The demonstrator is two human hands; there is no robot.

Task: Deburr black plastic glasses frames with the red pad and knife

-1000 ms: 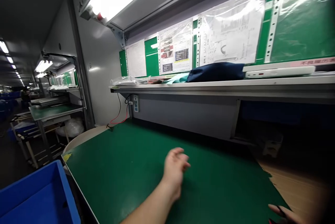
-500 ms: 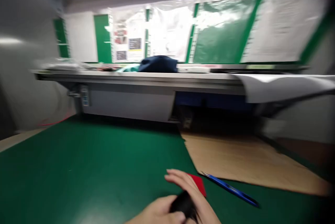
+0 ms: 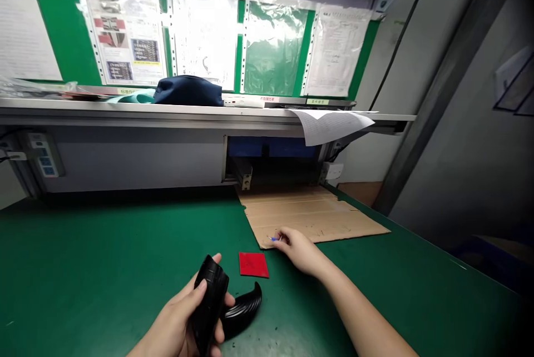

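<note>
Lettering before you — little of it legible.
At the back of your shelf (image 3: 187, 111), the pink label (image 3: 270, 99) begins 不良, the left yellow label (image 3: 127, 91) apparently 标准作 — print on the sleeved sheets (image 3: 127, 26) is too small to read.

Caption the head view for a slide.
Left hand holds a black part, right hand pinches a blue tool at the cardboard edge.

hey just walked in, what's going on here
A person is working with both hands over a green tabletop. The left hand grips a smooth black piece, and a curved, ridged black piece shows just past its fingers. The right hand pinches a small blue-tipped item, mostly hidden by the fingers, over the near edge of a cardboard sheet. A red square lies on the tabletop between the hands.
</note>
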